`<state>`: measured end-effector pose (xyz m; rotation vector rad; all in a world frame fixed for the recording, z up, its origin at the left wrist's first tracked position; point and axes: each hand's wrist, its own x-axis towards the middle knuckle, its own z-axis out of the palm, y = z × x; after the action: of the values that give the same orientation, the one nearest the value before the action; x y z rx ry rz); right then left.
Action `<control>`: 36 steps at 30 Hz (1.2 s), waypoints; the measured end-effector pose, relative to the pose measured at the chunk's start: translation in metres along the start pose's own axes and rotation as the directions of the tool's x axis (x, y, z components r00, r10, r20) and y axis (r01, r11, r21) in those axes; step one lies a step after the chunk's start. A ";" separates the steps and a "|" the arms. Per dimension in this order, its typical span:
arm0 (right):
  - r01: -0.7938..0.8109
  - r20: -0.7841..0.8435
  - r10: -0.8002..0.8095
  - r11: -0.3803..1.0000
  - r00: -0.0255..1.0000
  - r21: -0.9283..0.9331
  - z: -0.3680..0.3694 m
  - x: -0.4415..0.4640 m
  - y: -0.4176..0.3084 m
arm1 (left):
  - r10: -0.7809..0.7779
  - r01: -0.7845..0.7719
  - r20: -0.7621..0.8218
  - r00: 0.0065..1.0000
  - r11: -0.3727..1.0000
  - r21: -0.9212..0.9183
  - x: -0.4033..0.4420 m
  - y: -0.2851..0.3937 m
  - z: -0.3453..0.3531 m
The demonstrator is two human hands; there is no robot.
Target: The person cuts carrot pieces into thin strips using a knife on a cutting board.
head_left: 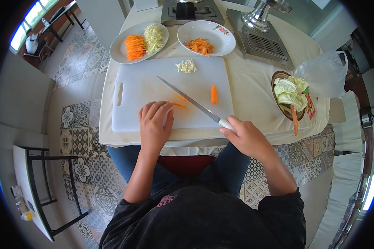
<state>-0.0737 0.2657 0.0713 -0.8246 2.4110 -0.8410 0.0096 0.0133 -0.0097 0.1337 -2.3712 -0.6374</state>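
A kitchen knife [189,98] with a white handle is gripped in my right hand [248,139], its blade slanting up and left over the white cutting board [145,83]. My left hand [155,124] rests on the board's front part, fingers curled down and close together. Thin carrot slices [178,103] stick out from beside its fingertips; what lies under the fingers is hidden. To the right of the blade lies a short carrot piece [214,94]. A small heap of chopped white pieces [186,66] sits near the board's back edge.
Behind the board stand an oval plate [117,52] of shredded carrot and cabbage and a flowered plate [197,28] with carrot peelings. A brown bowl [275,89] with cabbage and a carrot, a plastic bag [326,74] and metal stands [259,45] are rightward. A person [34,43] sits far left.
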 end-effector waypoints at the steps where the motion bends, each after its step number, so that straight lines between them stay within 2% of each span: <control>1: -0.001 0.007 0.001 1.000 1.000 -0.004 0.000 0.001 0.000 | 0.050 -0.051 0.009 0.999 0.999 0.012 0.002 0.004 0.000; 2: -0.002 0.014 0.002 1.000 1.000 -0.009 0.000 0.001 0.000 | 0.101 -0.102 0.018 0.995 0.995 0.023 0.004 0.006 0.001; 14: 0.006 -0.025 -0.010 0.991 1.000 -0.133 -0.001 0.007 0.005 | 0.068 -0.074 0.175 0.982 0.997 0.031 0.012 -0.003 0.002; 17: -0.019 -0.061 0.005 0.975 0.998 -0.220 -0.006 0.003 -0.003 | 0.062 -0.062 0.118 0.991 0.998 -0.005 0.014 -0.001 0.001; 20: -0.013 -0.089 -0.009 0.968 0.996 -0.249 -0.006 0.001 -0.003 | -0.025 0.025 0.004 1.000 0.999 -0.022 0.014 0.003 -0.002; 26: 0.072 -0.034 -0.077 0.991 0.996 -0.114 0.000 -0.002 -0.006 | -0.065 0.067 -0.017 0.998 0.995 0.077 0.003 -0.004 -0.002; 30: 0.119 -0.021 -0.125 0.973 0.992 -0.198 0.010 0.001 -0.009 | -0.064 0.069 -0.054 0.996 0.994 0.085 0.002 0.009 0.005; 36: 0.115 -0.016 -0.125 0.954 0.992 -0.278 0.013 0.006 -0.008 | -0.209 0.217 -0.068 0.976 0.965 0.149 0.007 0.021 0.013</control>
<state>-0.0674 0.2520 0.0663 -1.0791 2.5666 -0.5693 -0.0022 0.0349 -0.0039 0.4742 -2.3738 -0.5393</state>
